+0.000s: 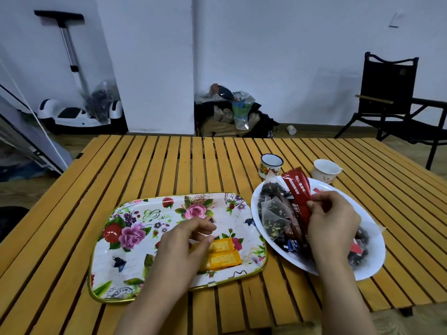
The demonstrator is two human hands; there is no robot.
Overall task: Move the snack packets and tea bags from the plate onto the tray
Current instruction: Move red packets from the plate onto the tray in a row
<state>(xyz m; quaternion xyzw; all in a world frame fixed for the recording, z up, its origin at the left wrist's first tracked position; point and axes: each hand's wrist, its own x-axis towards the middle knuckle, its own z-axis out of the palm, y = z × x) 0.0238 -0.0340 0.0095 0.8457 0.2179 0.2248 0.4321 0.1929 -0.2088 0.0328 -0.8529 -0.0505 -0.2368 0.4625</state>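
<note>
A floral tray (135, 228) with a gold rim lies on the slatted table, left of a white plate (370, 264). Two yellow snack packets (223, 252) rest on the tray's right part. My left hand (183, 247) hovers over them, fingers loosely apart, fingertips touching the upper packet. My right hand (331, 221) is over the plate, pinching a long red snack packet (298, 194) that stands tilted up. Pyramid tea bags (273, 213) and dark packets (292, 235) lie heaped in the plate, partly hidden by my right hand.
Two small cups stand behind the plate: a floral enamel cup (270, 165) and a white cup (325, 170). A black folding chair (391, 97) stands at the far right. Bags and a hoverboard sit on the floor by the wall.
</note>
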